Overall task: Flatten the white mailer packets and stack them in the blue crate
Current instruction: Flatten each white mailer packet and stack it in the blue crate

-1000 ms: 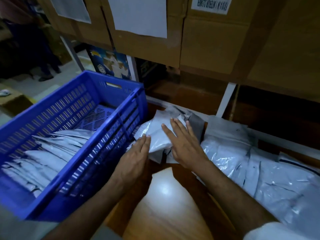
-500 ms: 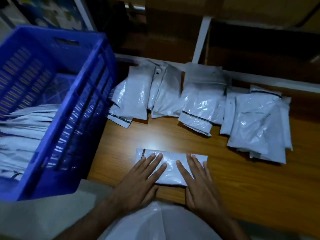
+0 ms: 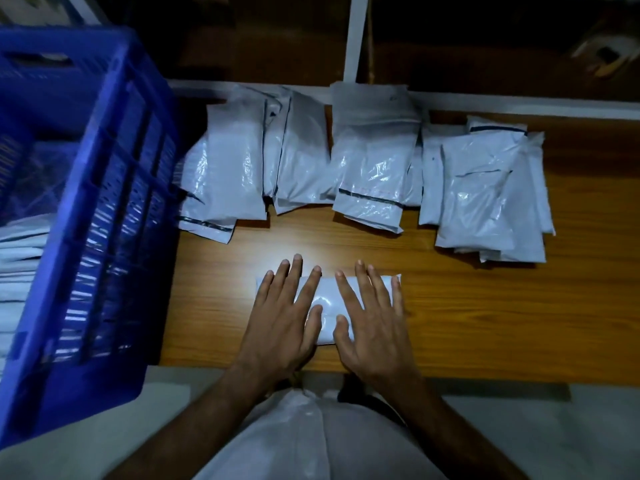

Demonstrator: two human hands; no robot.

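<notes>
One white mailer packet (image 3: 325,308) lies on the wooden table near its front edge. My left hand (image 3: 282,318) and my right hand (image 3: 372,320) rest flat on it side by side, fingers spread, palms down, covering most of it. Several more white mailer packets (image 3: 370,168) lie in overlapping heaps along the back of the table. The blue crate (image 3: 100,216) stands at the left, and flat white packets (image 3: 20,271) are stacked inside it.
The wooden table (image 3: 485,323) has bare surface to the right of my hands. A white frame rail (image 3: 519,105) and an upright post (image 3: 355,39) border the table's back edge. A white plastic bag (image 3: 311,438) lies in my lap below the table edge.
A second ago both hands reached into the packet heap beside the crate. One packet has come down to the table's front, and my hands have slid further forward over it, pressing flat.
</notes>
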